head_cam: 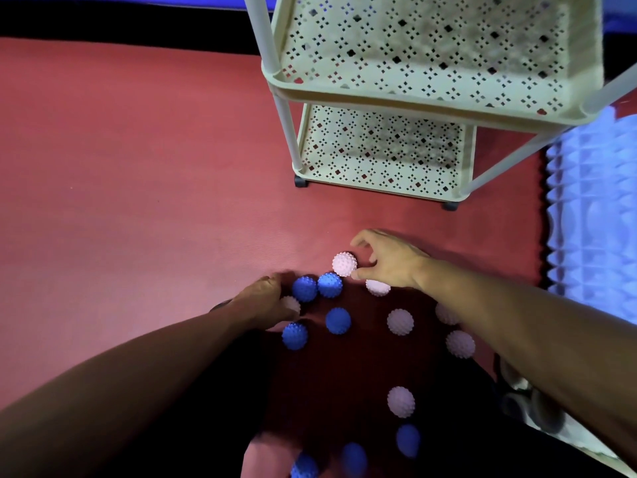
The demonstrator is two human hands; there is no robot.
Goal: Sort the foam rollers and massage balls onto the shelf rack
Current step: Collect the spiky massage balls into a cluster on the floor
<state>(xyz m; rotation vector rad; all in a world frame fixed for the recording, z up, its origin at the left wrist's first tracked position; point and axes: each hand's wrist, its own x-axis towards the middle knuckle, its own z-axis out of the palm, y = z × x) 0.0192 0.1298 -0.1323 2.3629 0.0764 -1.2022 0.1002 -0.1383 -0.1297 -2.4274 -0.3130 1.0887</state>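
Observation:
Several spiky massage balls, pink and blue, lie scattered on the red mat [138, 174] in front of me. My right hand [389, 260] reaches over a pink ball [344, 264], thumb and fingers spread around it; another pink ball [378, 287] lies under its palm. My left hand [265, 300] is curled around a pink ball [291, 304], beside two blue balls [304, 288] [330, 285]. The cream perforated shelf rack [431, 98] stands beyond, both visible tiers bare.
A blue textured foam roller or mat [593, 215] lies at the right edge. The rack stands on small castors [300, 181]. More balls [400, 401] lie near my knees in shadow. Open red mat stretches to the left.

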